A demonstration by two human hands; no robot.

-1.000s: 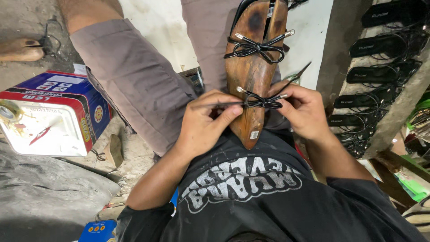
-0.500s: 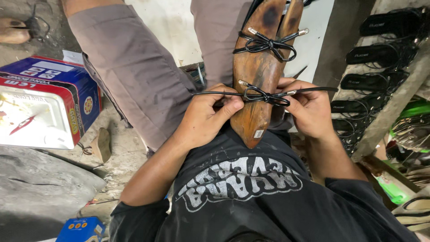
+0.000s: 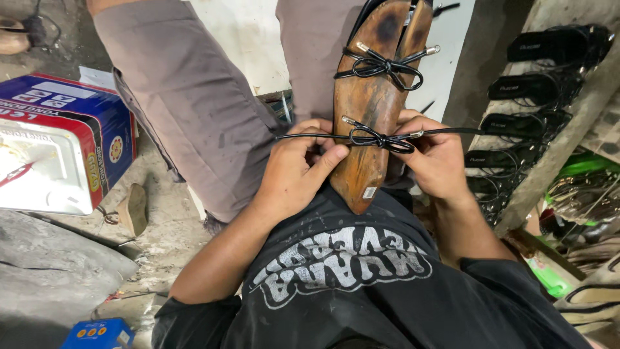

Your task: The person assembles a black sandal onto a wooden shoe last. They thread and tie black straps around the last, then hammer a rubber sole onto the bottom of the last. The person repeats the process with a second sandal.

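Both hands pinch the cord (image 3: 303, 136) — left hand (image 3: 298, 169), right hand (image 3: 437, 157) — pulling outward; the bow (image 3: 376, 138) tightens best centred on the wooden last (image 3: 368, 110), with even tension.

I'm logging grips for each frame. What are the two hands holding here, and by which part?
Each hand, left and right, pinches one end of a black cord tied in a bow across the wooden sole form.

Toe end of the wooden shoe last (image 3: 371, 97) beyond the top edge, fingertips of both hands behind it.
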